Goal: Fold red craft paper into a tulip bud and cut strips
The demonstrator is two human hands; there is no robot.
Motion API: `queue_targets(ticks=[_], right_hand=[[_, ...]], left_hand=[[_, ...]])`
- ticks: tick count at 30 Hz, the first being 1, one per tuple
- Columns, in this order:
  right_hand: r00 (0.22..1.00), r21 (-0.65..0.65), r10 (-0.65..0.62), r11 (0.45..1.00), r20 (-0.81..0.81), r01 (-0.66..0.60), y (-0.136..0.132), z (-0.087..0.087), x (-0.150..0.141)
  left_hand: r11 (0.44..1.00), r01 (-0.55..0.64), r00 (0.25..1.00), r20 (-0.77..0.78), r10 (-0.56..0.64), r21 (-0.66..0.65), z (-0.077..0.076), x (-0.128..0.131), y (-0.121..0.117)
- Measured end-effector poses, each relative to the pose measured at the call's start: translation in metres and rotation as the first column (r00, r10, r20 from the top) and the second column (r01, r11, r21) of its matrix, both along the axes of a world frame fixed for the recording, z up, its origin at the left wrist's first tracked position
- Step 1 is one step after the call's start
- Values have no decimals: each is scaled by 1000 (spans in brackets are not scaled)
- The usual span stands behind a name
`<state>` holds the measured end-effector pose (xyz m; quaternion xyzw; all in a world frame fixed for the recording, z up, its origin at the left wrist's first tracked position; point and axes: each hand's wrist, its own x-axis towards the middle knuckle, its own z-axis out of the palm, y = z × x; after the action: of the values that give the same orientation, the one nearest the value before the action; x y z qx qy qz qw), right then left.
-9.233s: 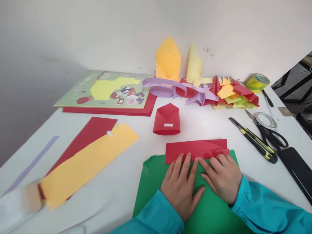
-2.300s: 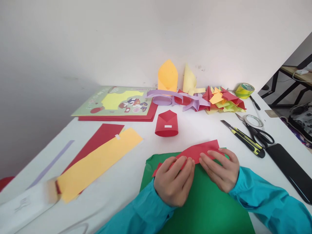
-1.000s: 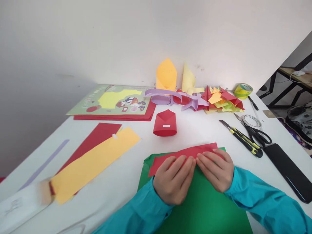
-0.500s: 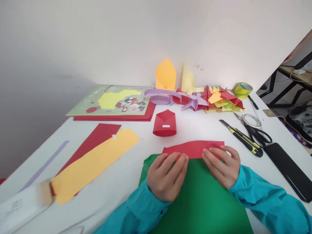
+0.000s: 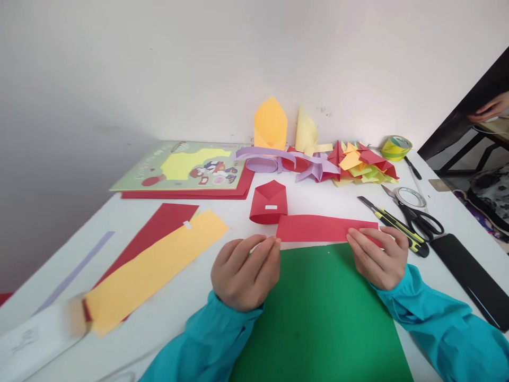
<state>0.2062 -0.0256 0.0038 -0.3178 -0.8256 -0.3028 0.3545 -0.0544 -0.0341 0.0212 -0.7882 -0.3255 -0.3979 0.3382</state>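
A red paper strip [image 5: 318,228] is stretched sideways between my two hands, above the far edge of a green sheet [image 5: 330,313]. My left hand [image 5: 246,273] pinches its lower left corner between the fingertips. At the other end, my right hand [image 5: 377,257] grips the strip, its fingers lying over the front and the thumb hidden. Just behind the strip's left end stands a folded red paper piece [image 5: 269,199] with a pointed top and a small white tab. The strip covers a bit of its lower right corner.
Orange [image 5: 159,270] and dark red paper lie at left, near a purple strip [image 5: 75,270]. A picture book [image 5: 139,170] sits behind them. Folded paper shapes [image 5: 361,164] line the wall. A utility knife [image 5: 392,225], scissors [image 5: 421,220], tape and a black case [image 5: 469,281] lie right. Another person's hand [image 5: 491,109] shows far right.
Both hands have lifted the red strip away from me and spread apart. My left hand has shifted left to the strip's corner; my right has moved slightly right.
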Motion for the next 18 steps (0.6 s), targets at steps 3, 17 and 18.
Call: queue_targets(ticks=[3, 17, 18], right_hand=[[1000, 20, -9, 1000, -20, 10, 2, -1, 2], [998, 11, 2, 1000, -60, -2, 3, -3, 2], [998, 10, 2, 1000, -62, -1, 3, -4, 2]], left_hand=[[1000, -13, 1000, -2, 13, 17, 1, -2, 2], [999, -39, 999, 39, 38, 27, 3, -3, -3], [999, -40, 998, 39, 39, 28, 3, -2, -3]])
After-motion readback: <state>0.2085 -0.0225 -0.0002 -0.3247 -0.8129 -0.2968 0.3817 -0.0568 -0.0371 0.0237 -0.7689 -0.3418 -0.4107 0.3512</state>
